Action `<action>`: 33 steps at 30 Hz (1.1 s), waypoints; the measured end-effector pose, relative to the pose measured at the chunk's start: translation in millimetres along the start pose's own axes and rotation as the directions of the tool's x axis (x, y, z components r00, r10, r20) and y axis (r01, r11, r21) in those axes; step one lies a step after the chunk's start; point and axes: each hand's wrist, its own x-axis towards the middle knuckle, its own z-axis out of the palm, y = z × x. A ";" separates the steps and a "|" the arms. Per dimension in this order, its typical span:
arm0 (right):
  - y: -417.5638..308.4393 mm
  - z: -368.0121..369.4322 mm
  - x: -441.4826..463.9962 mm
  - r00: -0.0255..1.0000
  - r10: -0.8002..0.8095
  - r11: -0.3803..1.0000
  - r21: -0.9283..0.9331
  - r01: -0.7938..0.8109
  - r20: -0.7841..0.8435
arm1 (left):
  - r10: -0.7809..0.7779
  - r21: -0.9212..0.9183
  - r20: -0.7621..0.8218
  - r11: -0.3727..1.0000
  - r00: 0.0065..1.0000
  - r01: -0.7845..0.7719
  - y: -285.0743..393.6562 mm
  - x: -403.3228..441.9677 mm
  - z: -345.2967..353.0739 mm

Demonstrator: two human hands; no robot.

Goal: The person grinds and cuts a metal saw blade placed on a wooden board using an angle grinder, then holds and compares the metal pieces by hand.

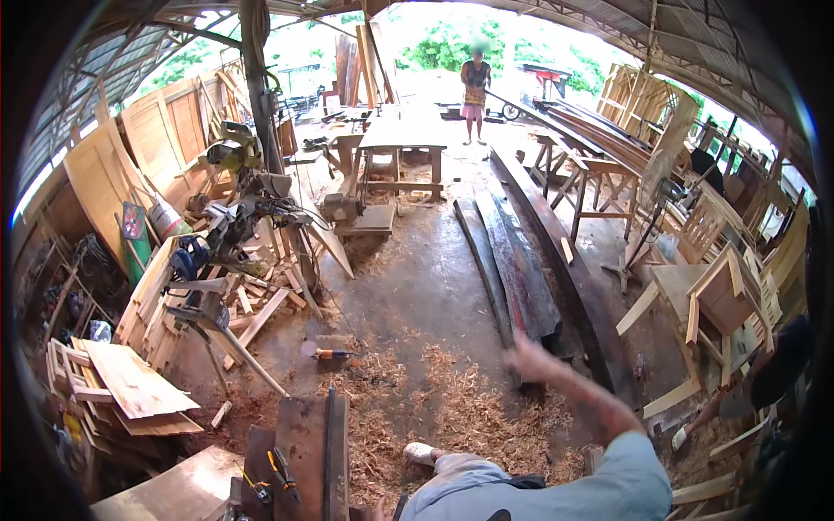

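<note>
My right hand [532, 358] reaches forward at the end of a grey-blue sleeve, over the near ends of long dark planks [521, 269]. It is blurred, so I cannot tell whether it touches the wood or how its fingers are set. At the bottom edge a bit of my left hand [380, 509] shows beside the wooden bench [300, 451], its fingers mostly out of view. Pliers [283, 471] with dark and yellow handles lie on that bench. An orange-and-black power tool [332, 353] rests on the floor among wood shavings [469, 391].
A person [475, 87] stands at the back near long boards [578, 126]. Another person's leg [702, 418] shows at right. A mitre saw [204, 252] and wood offcuts [261, 313] crowd the left. A worktable [402, 132] stands behind; a wooden chair [730, 300] is at right.
</note>
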 end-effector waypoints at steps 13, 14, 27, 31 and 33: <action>-401.8 -191.6 20.1 0.666 -0.745 0.666 0.012 0.746 -0.038 | 0.053 -0.049 -0.151 0.997 0.987 -0.061 1.8 -71.1 -3.2; -396.6 -147.0 -8.6 0.603 -0.790 0.603 -0.040 0.797 0.110 | 0.046 -0.063 -0.170 0.996 0.984 -0.057 0.4 -74.8 -1.8; -303.2 171.3 -155.9 0.591 -0.682 0.725 0.507 0.467 0.432 | 0.024 -0.119 -0.353 0.990 0.935 -0.071 20.1 -57.1 -3.8; -254.2 158.7 -137.0 0.354 -0.618 0.783 0.513 0.351 0.702 | 0.038 -0.095 -0.382 0.992 0.923 -0.080 43.3 -19.6 -1.6; -242.7 164.9 -108.6 0.525 -0.587 0.808 0.488 0.329 0.616 | 0.075 -0.071 -0.373 0.991 0.925 -0.109 58.3 11.0 5.0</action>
